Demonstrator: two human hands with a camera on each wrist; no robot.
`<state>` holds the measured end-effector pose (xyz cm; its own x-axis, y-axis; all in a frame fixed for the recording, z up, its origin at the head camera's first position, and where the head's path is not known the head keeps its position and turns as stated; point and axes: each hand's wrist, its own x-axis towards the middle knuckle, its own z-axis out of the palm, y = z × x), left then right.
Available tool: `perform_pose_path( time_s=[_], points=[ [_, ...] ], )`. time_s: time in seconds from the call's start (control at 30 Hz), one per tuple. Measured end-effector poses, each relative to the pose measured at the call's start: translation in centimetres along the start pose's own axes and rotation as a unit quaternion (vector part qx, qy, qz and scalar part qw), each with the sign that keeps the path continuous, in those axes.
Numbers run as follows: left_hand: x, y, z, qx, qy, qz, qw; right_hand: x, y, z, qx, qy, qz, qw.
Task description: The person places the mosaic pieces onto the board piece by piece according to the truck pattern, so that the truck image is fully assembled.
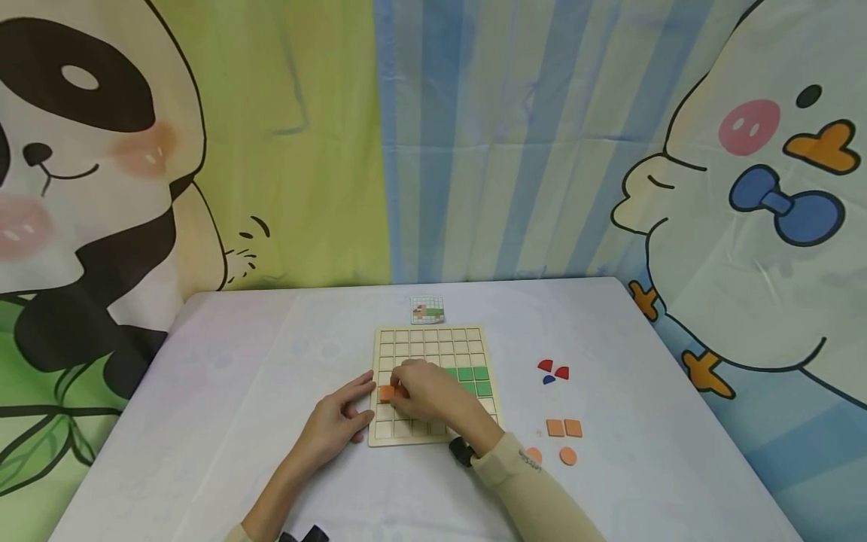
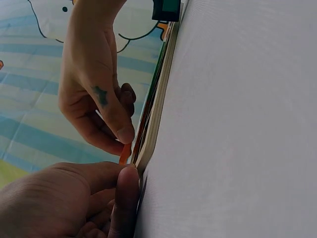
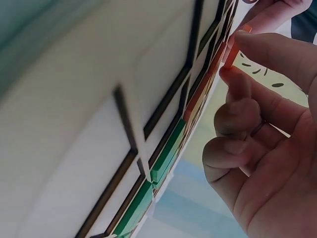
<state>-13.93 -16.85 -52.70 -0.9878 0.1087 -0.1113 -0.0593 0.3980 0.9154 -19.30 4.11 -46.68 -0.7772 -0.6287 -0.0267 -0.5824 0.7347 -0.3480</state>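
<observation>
My right hand [image 1: 430, 391] reaches over the wooden grid board [image 1: 494, 399] and pinches an orange square tile [image 3: 239, 47] between thumb and index finger. The tile stands tilted over a cell near the board's left edge. My left hand [image 1: 332, 421] rests against that left edge, its index finger and thumb touching the rim and the other fingers loosely bent. Green square tiles [image 1: 481, 373] fill cells at the right side of the board. In the right wrist view, a reddish-orange tile [image 3: 200, 94] lies beyond the green ones; my right hand covers this part in the head view.
Behind the board lies a small pattern card [image 1: 427, 310]. To the right are red quarter-round pieces [image 1: 562, 373], a blue one [image 1: 549, 380], two orange squares [image 1: 564, 428] and orange discs [image 1: 567, 456], one partly behind my right sleeve [image 1: 535, 489]. Printed curtains hang behind the table.
</observation>
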Motion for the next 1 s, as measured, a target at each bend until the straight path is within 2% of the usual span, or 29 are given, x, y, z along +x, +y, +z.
perform_pose_path(
  time_s=[0.6, 1.0],
  points=[
    [0.2, 0.0, 0.0, 0.002, 0.004, 0.001, 1.0, 1.1, -0.2, 0.4, -0.028, -0.013, 0.004, 0.9995],
    [0.0, 0.0, 0.0, -0.001, 0.001, 0.004, 1.0, 1.1, -0.2, 0.5, -0.016, -0.015, 0.008, 0.9997]
  ],
)
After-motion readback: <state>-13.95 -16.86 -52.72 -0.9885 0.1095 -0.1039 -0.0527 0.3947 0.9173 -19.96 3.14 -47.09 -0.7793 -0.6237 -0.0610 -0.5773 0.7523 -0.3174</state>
